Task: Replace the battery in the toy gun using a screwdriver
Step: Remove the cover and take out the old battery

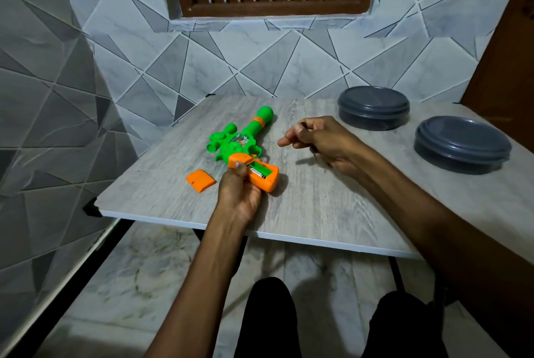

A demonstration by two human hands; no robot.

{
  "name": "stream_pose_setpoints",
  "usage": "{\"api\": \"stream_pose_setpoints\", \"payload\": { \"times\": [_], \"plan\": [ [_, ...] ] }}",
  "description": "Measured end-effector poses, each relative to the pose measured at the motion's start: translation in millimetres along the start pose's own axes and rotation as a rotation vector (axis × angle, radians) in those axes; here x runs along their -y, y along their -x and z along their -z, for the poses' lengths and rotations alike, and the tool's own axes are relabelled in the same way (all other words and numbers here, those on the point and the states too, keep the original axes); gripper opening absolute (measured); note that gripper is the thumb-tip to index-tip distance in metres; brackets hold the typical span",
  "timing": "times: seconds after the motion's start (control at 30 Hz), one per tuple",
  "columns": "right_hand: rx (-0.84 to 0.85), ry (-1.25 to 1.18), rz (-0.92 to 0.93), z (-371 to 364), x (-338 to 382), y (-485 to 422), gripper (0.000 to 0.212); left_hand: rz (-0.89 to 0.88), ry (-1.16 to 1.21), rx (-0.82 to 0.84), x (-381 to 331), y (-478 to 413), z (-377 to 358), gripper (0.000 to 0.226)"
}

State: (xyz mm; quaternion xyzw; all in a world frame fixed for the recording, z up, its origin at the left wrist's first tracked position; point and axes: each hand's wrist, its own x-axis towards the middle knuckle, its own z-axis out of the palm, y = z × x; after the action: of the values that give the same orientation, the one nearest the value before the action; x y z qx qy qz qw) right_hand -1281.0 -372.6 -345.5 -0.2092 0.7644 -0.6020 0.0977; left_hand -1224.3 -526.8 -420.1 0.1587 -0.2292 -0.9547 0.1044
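A green and orange toy gun (pixel 245 141) lies on the grey wooden table (pixel 318 207), muzzle pointing away. Its orange grip (pixel 270 181) has the battery compartment uncovered, and a battery (pixel 258 171) shows inside. My left hand (pixel 239 193) holds the grip from below, thumb near the compartment's edge. The loose orange battery cover (pixel 200 180) rests on the table just left of the grip. My right hand (pixel 320 143) hovers to the right of the gun, closed around a thin dark screwdriver (pixel 315 152) whose ends poke out of the fist.
Two dark grey lidded round containers stand at the table's right, one at the back (pixel 373 107) and one nearer (pixel 462 143). A tiled wall runs close behind and to the left. My knees (pixel 268 317) are below the table's front edge.
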Motion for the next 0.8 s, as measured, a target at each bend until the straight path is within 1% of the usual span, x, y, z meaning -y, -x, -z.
{"api": "stream_pose_setpoints", "payload": {
  "times": [0.1,0.17,0.23,0.33,0.43,0.53,0.67,0.8],
  "plan": [
    [-0.012,0.031,0.073,-20.6,-4.4,-6.2,0.028,0.002,0.021,-0.005,-0.9,-2.8,2.6,0.038],
    [-0.016,-0.024,0.088,-32.4,-5.5,-11.6,0.028,-0.003,0.033,0.001,-0.7,-5.3,4.0,0.042],
    [-0.026,-0.098,0.122,-44.0,-3.4,-14.1,0.027,-0.008,0.040,0.020,-0.9,-5.8,5.3,0.038],
    [-0.071,-0.201,0.152,-58.9,-0.7,-15.9,0.023,0.006,0.055,0.065,-0.1,-5.4,6.5,0.024],
    [-0.124,-0.237,0.155,-69.6,0.6,-16.9,0.012,0.001,0.069,0.074,0.5,-6.7,7.5,0.024],
    [-0.164,-0.187,0.173,-75.9,1.2,-18.0,0.013,0.003,0.074,0.081,-0.2,-4.5,5.7,0.024],
    [-0.249,-0.007,0.290,-77.9,-6.5,-23.2,0.015,0.018,0.092,0.076,-1.7,-6.6,8.5,0.034],
    [-0.250,0.089,0.367,-78.3,-11.6,-25.2,0.018,0.027,0.120,0.071,-0.8,-10.9,12.4,0.039]
  ]
}}
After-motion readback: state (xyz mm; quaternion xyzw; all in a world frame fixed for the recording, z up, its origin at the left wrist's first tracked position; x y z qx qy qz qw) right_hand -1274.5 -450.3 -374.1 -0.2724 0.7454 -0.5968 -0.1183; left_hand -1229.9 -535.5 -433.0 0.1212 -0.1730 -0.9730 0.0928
